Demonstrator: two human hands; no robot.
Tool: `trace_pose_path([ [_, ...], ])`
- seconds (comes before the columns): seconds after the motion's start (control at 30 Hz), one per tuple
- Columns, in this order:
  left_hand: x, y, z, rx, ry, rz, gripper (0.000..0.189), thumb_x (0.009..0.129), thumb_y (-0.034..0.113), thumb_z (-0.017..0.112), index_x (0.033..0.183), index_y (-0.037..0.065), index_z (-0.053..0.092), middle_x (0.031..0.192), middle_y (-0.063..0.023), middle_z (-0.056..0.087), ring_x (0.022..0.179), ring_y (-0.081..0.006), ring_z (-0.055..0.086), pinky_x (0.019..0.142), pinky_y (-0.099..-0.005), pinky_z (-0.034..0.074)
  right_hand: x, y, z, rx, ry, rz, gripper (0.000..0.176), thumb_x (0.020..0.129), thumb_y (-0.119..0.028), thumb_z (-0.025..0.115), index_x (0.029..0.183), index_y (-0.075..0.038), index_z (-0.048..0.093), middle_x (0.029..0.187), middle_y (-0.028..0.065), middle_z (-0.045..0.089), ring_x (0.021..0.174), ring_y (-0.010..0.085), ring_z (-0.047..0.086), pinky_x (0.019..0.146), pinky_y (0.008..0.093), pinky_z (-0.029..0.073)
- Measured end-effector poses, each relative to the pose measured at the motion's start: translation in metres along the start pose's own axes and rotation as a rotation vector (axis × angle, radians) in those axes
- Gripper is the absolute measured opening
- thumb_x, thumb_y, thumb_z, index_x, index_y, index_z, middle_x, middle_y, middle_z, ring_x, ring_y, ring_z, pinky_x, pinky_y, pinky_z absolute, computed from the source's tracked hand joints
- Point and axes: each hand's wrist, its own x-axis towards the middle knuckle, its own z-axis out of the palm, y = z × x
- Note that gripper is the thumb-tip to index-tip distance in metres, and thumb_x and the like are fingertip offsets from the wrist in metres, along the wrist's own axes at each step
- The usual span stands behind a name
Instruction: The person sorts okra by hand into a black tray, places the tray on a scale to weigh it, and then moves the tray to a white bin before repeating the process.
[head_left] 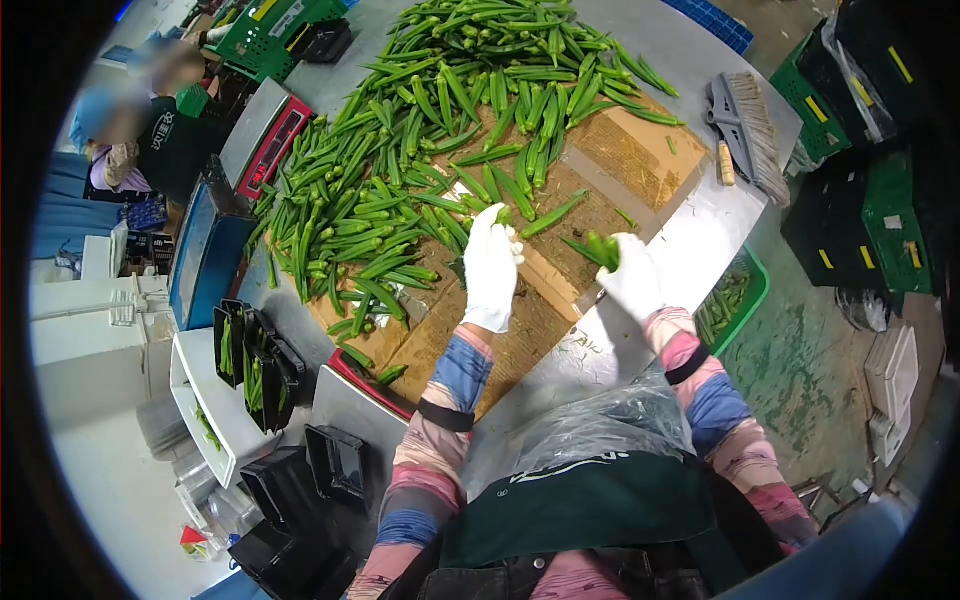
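Observation:
A big heap of green okra pods (420,150) lies on flattened cardboard (640,150) over a metal table. My left hand (490,265), in a white glove, reaches into the near edge of the heap and touches a pod (500,212). My right hand (632,275), also gloved, grips a few okra pods (598,248) just above the table's right edge. Both arms wear striped sleeves.
Black trays (255,365) with okra sit on a white board at the left, beside empty black trays (335,462). A scale (265,135) stands at the far left, with a person behind it. A brush (750,130) lies at the right. A green crate (735,300) with okra sits below the table.

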Motion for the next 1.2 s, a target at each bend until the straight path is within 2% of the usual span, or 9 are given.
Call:
trace_pose_path([
  [0.13,0.016,-0.016,0.034,0.674,0.047,0.596,0.042,0.099,0.022,0.062,0.136,0.003,0.056,0.127,-0.0123,0.064,0.108,-0.0243,0.064,0.096,-0.0352,0.05,-0.005,-0.009,0.007,-0.208,-0.084,-0.015,0.044,0.075,-0.017,0.072,0.114,-0.001,0.059,0.108,0.0199,0.065,0.105,0.039,0.062,0.093,0.0452,0.051],
  [0.27,0.033,-0.036,0.047,1.182,-0.072,0.378,0.039,0.089,0.025,0.072,0.124,0.01,0.063,0.112,-0.0135,0.069,0.105,-0.0326,0.066,0.092,-0.0411,0.052,-0.007,-0.007,-0.015,0.221,-0.243,0.23,0.041,0.079,-0.013,0.07,0.116,0.003,0.061,0.097,0.0114,0.068,0.093,0.0313,0.067,0.085,0.0403,0.053],
  [0.43,0.041,-0.015,0.034,1.071,0.084,0.657,0.027,0.092,0.024,0.069,0.111,0.007,0.064,0.102,-0.0161,0.067,0.101,-0.0368,0.063,0.086,-0.0453,0.05,-0.001,0.034,-0.057,1.039,-0.414,0.582,0.032,0.089,-0.006,0.062,0.12,0.002,0.063,0.091,0.0051,0.067,0.075,0.0123,0.062,0.069,0.0269,0.051],
  [0.53,0.05,-0.004,0.027,1.073,0.073,0.505,0.028,0.091,0.026,0.07,0.108,0.004,0.063,0.102,-0.0195,0.066,0.098,-0.0391,0.064,0.084,-0.0458,0.051,0.023,0.038,-0.065,1.292,-0.406,0.602,0.028,0.09,-0.006,0.063,0.117,0.004,0.063,0.095,0.0094,0.071,0.077,0.0145,0.066,0.068,0.0285,0.053],
  [0.73,0.045,-0.032,0.037,1.296,-0.144,0.507,0.036,0.084,0.032,0.077,0.11,0.009,0.068,0.102,-0.0151,0.067,0.098,-0.0369,0.064,0.084,-0.0464,0.052,0.126,0.019,-0.062,1.061,-0.202,0.449,0.022,0.085,-0.016,0.075,0.098,-0.001,0.066,0.089,0.0067,0.071,0.074,0.0126,0.065,0.062,0.028,0.051],
  [0.93,0.085,0.012,0.024,0.989,0.231,0.673,0.039,0.098,0.03,0.065,0.119,-0.002,0.058,0.107,-0.0157,0.066,0.101,-0.0291,0.066,0.084,-0.0389,0.054,0.252,0.016,-0.037,0.62,0.047,0.283,0.031,0.078,-0.019,0.076,0.099,0.001,0.065,0.087,0.0104,0.072,0.075,0.0197,0.068,0.068,0.0319,0.052],
  [1.0,0.104,0.064,0.02,0.355,-0.011,0.141,0.041,0.101,0.027,0.061,0.129,-0.001,0.052,0.107,-0.0134,0.067,0.096,-0.0207,0.068,0.078,-0.0338,0.056,0.277,0.007,-0.025,0.308,0.255,0.288,0.041,0.075,-0.023,0.078,0.103,0.004,0.064,0.098,0.0174,0.073,0.088,0.0283,0.07,0.079,0.0369,0.054],
  [1.03,0.123,0.065,0.019,0.354,0.041,0.222,0.04,0.102,0.024,0.059,0.132,-0.001,0.049,0.108,-0.0127,0.067,0.089,-0.0154,0.069,0.073,-0.0294,0.055,0.285,-0.004,-0.021,0.15,0.359,0.29,0.046,0.074,-0.025,0.079,0.105,0.005,0.064,0.103,0.0209,0.073,0.095,0.0326,0.071,0.085,0.0394,0.055],
  [1.2,0.196,0.048,0.031,1.028,0.132,0.512,0.039,0.091,0.019,0.069,0.121,0.0,0.053,0.107,-0.023,0.068,0.099,-0.0404,0.065,0.086,-0.046,0.051,0.301,-0.022,-0.008,0.028,0.193,0.442,0.057,0.069,-0.029,0.082,0.109,0.007,0.063,0.112,0.03,0.069,0.107,0.0404,0.068,0.093,0.0434,0.054],
])
